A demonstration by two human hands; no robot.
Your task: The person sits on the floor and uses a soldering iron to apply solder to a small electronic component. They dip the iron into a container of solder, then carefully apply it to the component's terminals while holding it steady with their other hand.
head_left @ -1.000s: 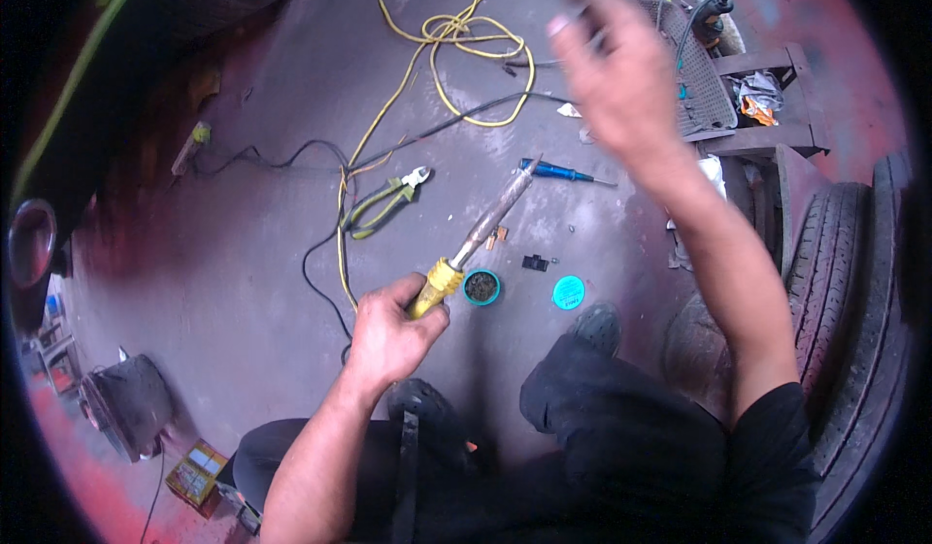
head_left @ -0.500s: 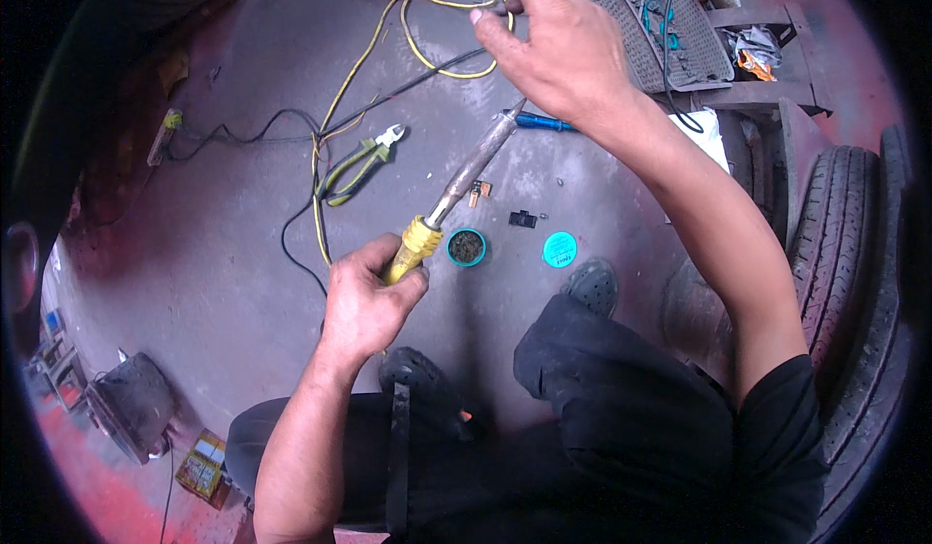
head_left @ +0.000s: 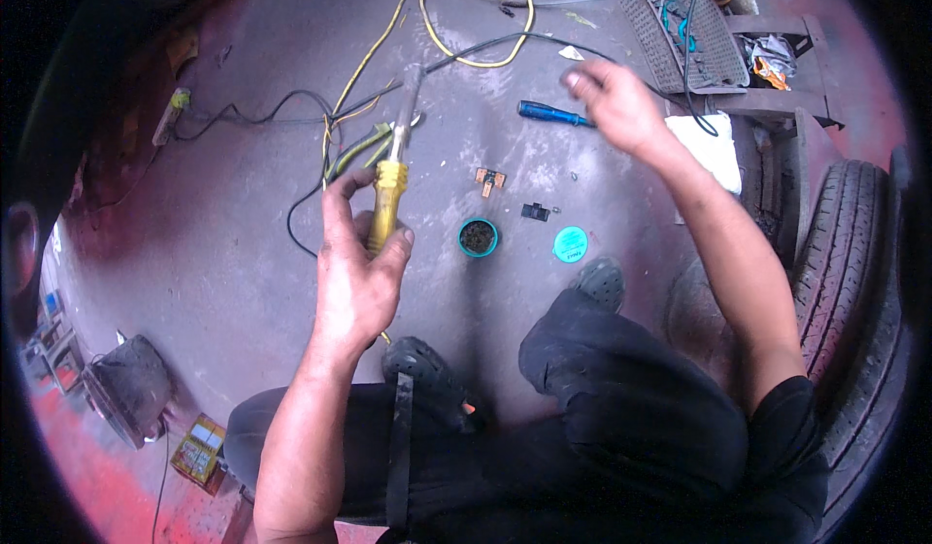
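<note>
My left hand (head_left: 354, 272) is closed around the yellow handle of a soldering iron (head_left: 390, 190), whose long metal shaft points away from me over the grey floor. My right hand (head_left: 621, 107) hovers further out on the right, fingers loosely spread and slightly blurred, with nothing visible in it. Just left of its fingertips lies a blue-handled screwdriver (head_left: 549, 112). Between the hands, on the floor, sit a small teal tin of dark paste (head_left: 478, 237), its teal lid (head_left: 571, 244), a small orange part (head_left: 490, 179) and a small black part (head_left: 535, 211).
Green-handled pliers (head_left: 354, 151) lie behind the iron among yellow cable (head_left: 437, 0) and black cable (head_left: 291, 107). A white cloth (head_left: 709, 146), a metal grate (head_left: 670, 20) and a tyre (head_left: 854, 253) are on the right. A small box (head_left: 199, 447) and dark bag (head_left: 131, 384) sit lower left.
My right hand came down from up high, passed the iron's tip and moved right, to beside the blue screwdriver. My left hand swung the iron from slanting right to nearly straight away from me.
</note>
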